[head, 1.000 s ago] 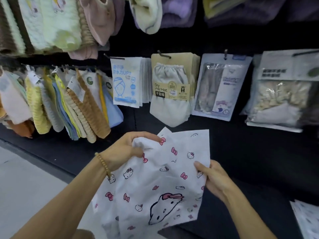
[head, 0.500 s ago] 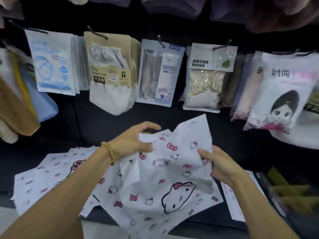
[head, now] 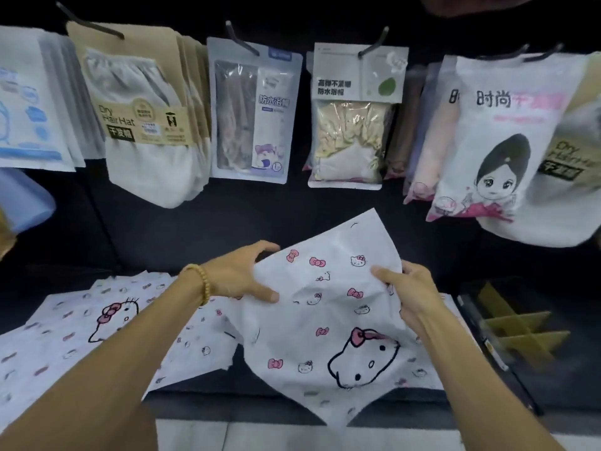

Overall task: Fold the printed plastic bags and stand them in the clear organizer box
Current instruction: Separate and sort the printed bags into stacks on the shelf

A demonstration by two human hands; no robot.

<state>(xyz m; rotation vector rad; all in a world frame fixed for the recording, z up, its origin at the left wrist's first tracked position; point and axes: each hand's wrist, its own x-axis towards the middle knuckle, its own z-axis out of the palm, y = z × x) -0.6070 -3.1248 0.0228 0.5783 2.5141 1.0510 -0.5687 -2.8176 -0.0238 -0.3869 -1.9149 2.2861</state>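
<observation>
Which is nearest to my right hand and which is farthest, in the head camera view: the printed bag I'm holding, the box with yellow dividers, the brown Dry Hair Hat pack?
1. Printed bag: gripped by the right hand at its right edge.
2. Box with yellow dividers: on the shelf to the right of that hand.
3. Brown Dry Hair Hat pack: hanging far up on the left.
</observation>
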